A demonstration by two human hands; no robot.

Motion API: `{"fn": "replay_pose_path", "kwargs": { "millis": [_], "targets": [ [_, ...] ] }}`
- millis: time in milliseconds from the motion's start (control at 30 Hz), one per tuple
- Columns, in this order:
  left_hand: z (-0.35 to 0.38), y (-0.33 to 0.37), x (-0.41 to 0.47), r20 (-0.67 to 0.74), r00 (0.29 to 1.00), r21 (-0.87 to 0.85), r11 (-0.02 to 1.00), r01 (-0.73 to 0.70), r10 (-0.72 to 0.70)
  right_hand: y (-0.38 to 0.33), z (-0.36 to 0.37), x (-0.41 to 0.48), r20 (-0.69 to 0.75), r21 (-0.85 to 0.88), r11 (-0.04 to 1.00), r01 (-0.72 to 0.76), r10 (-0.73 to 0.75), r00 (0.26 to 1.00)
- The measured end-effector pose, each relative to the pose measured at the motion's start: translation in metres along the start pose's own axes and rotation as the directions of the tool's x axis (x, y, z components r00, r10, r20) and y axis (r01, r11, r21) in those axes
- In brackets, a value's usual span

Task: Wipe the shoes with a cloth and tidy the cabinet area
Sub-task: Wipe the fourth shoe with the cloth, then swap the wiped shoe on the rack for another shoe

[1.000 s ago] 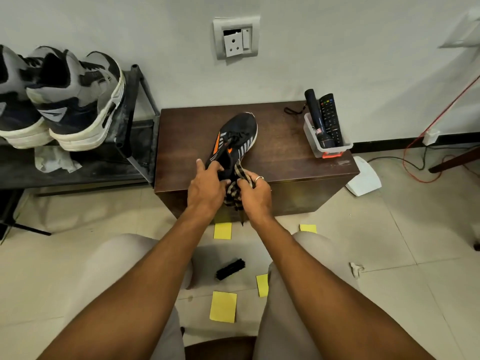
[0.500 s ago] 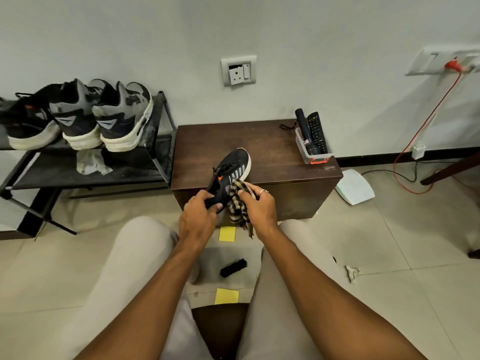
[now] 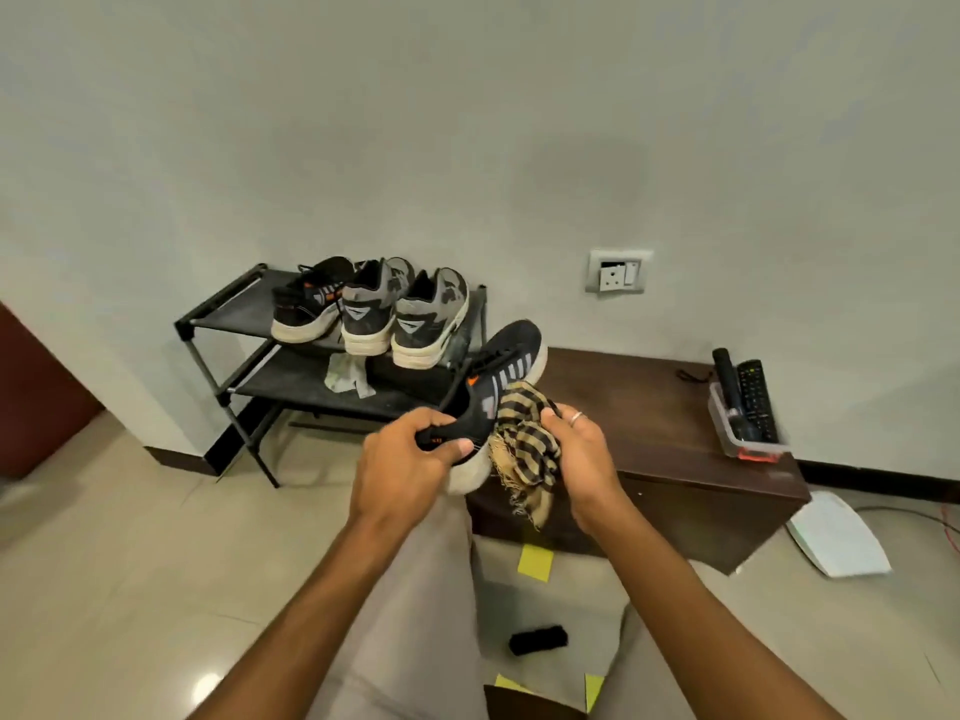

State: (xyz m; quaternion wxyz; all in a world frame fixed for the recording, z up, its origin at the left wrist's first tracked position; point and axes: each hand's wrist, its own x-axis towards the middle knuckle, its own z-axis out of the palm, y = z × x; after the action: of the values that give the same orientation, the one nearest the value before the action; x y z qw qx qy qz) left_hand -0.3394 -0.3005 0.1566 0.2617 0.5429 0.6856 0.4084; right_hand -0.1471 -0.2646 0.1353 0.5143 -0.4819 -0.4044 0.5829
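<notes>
Our left hand (image 3: 402,472) grips the black shoe (image 3: 496,387) by its heel, fingers curled; right hand (image 3: 582,459) fingers clutch the checked cloth (image 3: 524,439) vs. its side.

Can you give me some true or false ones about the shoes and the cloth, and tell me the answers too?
1. The left hand grips the black shoe. True.
2. The checked cloth lies on the floor. False: the right hand grips it, right by the shoe.
3. Three shoes sit on the rack. True.
4. The remote lies on the floor. False: it stands in a clear tray on the cabinet.
</notes>
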Motion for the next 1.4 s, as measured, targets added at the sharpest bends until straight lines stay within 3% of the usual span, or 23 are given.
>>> {"fn": "replay_pose_path", "kwargs": {
  "millis": [267, 567, 667, 833, 1133, 1400],
  "targets": [
    [-0.094, -0.005, 0.02, -0.189, 0.981, 0.008, 1.0, -0.028, 0.029, -0.026, 0.097, 0.024, 0.149, 0.012, 1.0, -0.028, 0.026, 0.989],
    [-0.207, -0.049, 0.079, -0.382, 0.923, 0.137, 0.991, 0.007, 0.046, -0.019, 0.2, 0.056, 0.204, 0.288, 0.931, -0.225, 0.17, 0.964],
    [-0.23, -0.072, 0.112, -0.44, 0.897, 0.167, 0.986, 0.032, 0.045, -0.013, 0.219, 0.07, 0.23, 0.301, 0.92, -0.251, 0.186, 0.955],
    [-0.241, -0.11, 0.192, -0.478, 0.878, 0.214, 0.972, 0.097, 0.018, 0.003, 0.239, 0.1, 0.29, 0.223, 0.936, -0.272, 0.202, 0.935],
    [-0.209, -0.174, 0.336, -0.437, 0.899, 0.3, 0.947, 0.115, 0.029, 0.03, 0.247, 0.149, 0.242, 0.196, 0.947, -0.256, 0.206, 0.948],
    [-0.174, -0.195, 0.387, -0.373, 0.928, 0.363, 0.919, 0.155, -0.009, 0.047, 0.22, 0.171, 0.186, 0.177, 0.946, -0.273, 0.24, 0.953]
  ]
}}
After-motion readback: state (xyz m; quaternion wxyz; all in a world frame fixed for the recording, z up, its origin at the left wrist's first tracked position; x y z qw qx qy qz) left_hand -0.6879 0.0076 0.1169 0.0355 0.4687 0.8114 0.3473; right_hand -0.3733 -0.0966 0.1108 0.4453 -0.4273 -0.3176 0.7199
